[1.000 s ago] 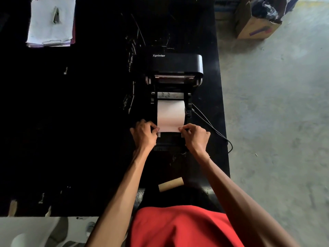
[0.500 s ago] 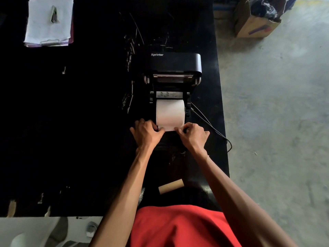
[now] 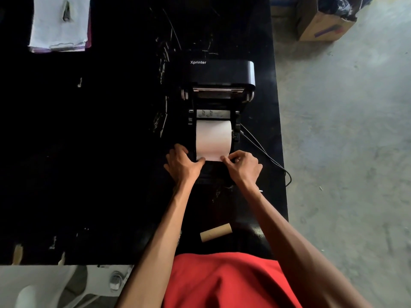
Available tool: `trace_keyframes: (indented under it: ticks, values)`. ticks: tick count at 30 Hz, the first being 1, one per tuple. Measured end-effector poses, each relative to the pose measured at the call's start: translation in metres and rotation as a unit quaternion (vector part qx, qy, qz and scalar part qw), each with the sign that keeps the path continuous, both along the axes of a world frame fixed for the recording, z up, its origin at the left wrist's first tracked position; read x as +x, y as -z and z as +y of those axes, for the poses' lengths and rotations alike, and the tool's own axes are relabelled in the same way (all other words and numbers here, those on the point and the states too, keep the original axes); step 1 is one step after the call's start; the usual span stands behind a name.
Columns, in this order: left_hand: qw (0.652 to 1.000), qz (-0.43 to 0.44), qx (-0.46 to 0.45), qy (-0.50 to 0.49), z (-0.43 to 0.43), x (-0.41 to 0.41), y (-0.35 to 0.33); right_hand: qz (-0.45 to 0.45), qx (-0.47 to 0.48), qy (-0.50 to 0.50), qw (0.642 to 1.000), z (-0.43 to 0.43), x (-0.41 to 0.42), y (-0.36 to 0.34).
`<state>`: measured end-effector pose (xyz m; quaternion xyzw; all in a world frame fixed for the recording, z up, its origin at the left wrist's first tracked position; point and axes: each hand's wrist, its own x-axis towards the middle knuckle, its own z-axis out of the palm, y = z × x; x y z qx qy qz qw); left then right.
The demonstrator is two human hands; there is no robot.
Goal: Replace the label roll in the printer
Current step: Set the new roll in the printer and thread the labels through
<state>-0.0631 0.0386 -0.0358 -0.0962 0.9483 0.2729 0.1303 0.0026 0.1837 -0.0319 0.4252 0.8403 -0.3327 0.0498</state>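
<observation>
1. Label roll (image 3: 213,138) sits in the open Xprinter printer (image 3: 220,72) bay.
2. Left hand (image 3: 182,163) and right hand (image 3: 243,166) fingers pinch its free-edge corners.
3. Paper is likely light, thin and tear-prone; hold it at both corners.

White "Xprinter" brand lettering stands on the black printer's (image 3: 219,73) raised lid.

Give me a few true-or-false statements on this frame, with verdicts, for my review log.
1. The left hand and the right hand both pinch the free edge of the label roll. True.
2. The printer has its lid shut. False: the lid stands open, with the roll exposed.
3. An empty cardboard core lies on the table near the person. True.
4. The cardboard box sits on the table. False: it is on the floor beside it.
</observation>
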Motion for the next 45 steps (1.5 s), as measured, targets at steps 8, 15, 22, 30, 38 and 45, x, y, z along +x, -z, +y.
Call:
trace_keyframes:
  ticks: [8,15,22,30,38,45]
  values:
    - [0.990,-0.109,0.057,-0.071,0.004,-0.007,0.005,-0.018,-0.005,0.028,0.999,-0.002,-0.006,-0.002]
    - [0.979,-0.136,0.101,-0.114,0.001,0.002,0.010,-0.017,-0.010,0.022,1.000,-0.004,0.001,-0.005]
    - [0.975,-0.142,0.121,-0.118,-0.003,0.010,0.014,-0.048,-0.041,0.011,0.998,0.010,0.002,-0.011]
    - [0.961,-0.194,0.142,-0.139,-0.012,0.017,0.014,-0.062,-0.054,-0.001,0.997,0.007,0.013,-0.017]
    - [0.996,-0.023,0.064,-0.051,-0.013,0.038,0.003,0.012,0.008,-0.064,0.998,-0.005,0.029,-0.013]
    - [0.948,0.171,-0.100,0.247,-0.019,0.055,0.002,0.027,0.166,-0.299,0.939,-0.002,0.041,-0.004]
